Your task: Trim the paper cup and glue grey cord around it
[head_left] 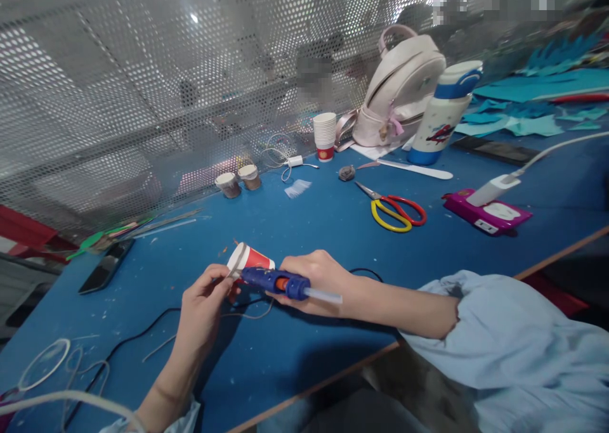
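Observation:
My right hand (320, 279) is closed around a blue glue gun (278, 283) with a clear glue stick poking out of its back, the nozzle pointing left. A red and white paper cup (250, 258) lies on its side just behind the gun. My left hand (205, 306) pinches a thin strip or wire (234, 269) at the cup's rim, close to the nozzle. A thin strand curves down from there onto the blue table (304, 230). The gun's black cord (143, 335) trails left across the table.
Red and yellow scissors (394, 212), a stack of paper cups (325, 136), a pink backpack (402, 90), a bottle (442, 113) and a pink device with a charger (488, 210) stand farther back. A black phone (105, 267) lies left. A perforated metal screen (143, 90) walls the back.

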The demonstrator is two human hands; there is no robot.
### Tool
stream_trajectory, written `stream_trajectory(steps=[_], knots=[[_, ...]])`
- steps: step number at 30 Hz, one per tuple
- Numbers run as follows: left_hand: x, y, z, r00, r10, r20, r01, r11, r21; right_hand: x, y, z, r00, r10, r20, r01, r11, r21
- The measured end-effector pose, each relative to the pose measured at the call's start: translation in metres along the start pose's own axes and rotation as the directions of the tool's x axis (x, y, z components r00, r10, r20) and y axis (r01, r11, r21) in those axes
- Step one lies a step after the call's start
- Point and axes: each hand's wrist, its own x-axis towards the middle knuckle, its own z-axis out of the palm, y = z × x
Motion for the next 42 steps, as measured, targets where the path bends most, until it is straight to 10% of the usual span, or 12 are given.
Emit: stream_trajectory(steps=[14,26,33,37,42], knots=[[0.002,0.000,-0.005,0.996,-0.076,-0.052,0.071,0.994,-0.082,0.023,0.017,-0.030,0.892,0.433,0.132,-0.439,0.756,0.485],[0.003,-0.011,-0.008,0.986,0.112,-0.125,-0.089,0.980,0.175,0.038,0.075,-0.011,0.838,0.539,0.084,-0.523,0.837,-0.159],[0.002,-0.009,-0.009,0.969,0.225,-0.098,-0.182,0.927,0.327,0.012,0.053,-0.070,0.801,0.584,0.131,-0.455,0.736,-0.500],[0.001,-0.011,-0.007,0.965,0.255,-0.067,-0.225,0.929,0.295,0.003,0.024,-0.084,0.893,0.389,0.226,-0.334,0.910,-0.245],[-0.004,-0.006,-0.004,0.944,0.331,-0.003,-0.302,0.864,0.403,0.025,-0.005,-0.023,0.996,0.023,0.091,-0.028,0.998,0.049]])
